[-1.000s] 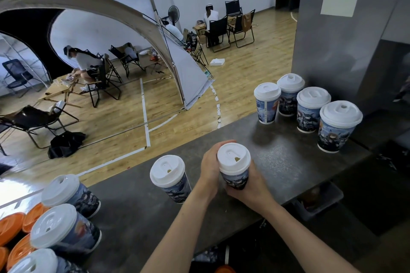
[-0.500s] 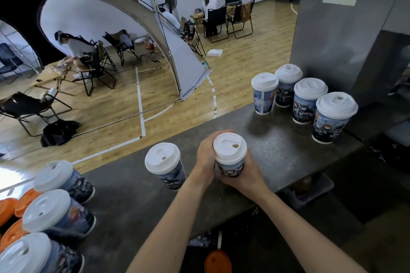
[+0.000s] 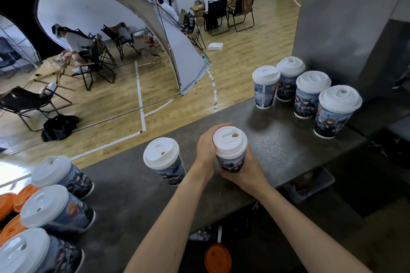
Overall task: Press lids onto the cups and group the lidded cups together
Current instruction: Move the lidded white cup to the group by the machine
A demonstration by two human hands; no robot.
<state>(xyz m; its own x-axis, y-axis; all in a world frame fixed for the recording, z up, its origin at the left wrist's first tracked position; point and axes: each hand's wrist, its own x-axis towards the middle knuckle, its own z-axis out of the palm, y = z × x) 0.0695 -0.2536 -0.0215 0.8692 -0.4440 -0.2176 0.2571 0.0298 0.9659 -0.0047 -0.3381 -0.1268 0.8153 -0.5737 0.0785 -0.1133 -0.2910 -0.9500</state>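
A printed paper cup with a white lid [image 3: 230,146] stands mid-counter. My left hand [image 3: 206,150] wraps its left side and my right hand [image 3: 246,173] curls round its lower right side. Just left of it stands another lidded cup [image 3: 164,159], untouched. Several lidded cups [image 3: 310,93] are grouped at the counter's far right. Three more lidded cups [image 3: 55,204] stand at the left end.
The dark grey counter [image 3: 277,139] drops off to a wooden floor beyond its far edge. A tall grey metal cabinet [image 3: 346,24] rises behind the right group. Orange lids [image 3: 13,204] lie at the far left, and one orange lid [image 3: 218,257] sits below the counter.
Both hands keep their grip on the same cup, which stays in place on the counter. Only the camera has shifted slightly.
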